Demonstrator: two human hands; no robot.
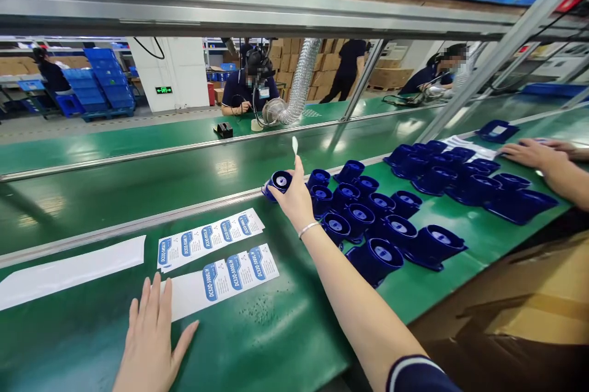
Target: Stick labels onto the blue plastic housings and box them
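My right hand (294, 197) reaches forward and grips a dark blue plastic cup-shaped part (278, 183) at the edge of the green bench, with a small white tool (295, 145) sticking up from the fingers. My left hand (150, 335) lies flat and open on the bench, fingertips on the blank end of a sheet of blue-and-white labels (230, 275). A second label sheet (209, 237) lies just beyond it. Several more blue parts (375, 220) stand in a cluster right of my right hand.
A white backing strip (69, 272) lies at the left. Another person's hands (536, 154) rest by blue parts at the far right. A green conveyor (184, 171) runs behind, with seated workers, a silver duct hose (299, 82) and a cardboard box (529, 294) nearby.
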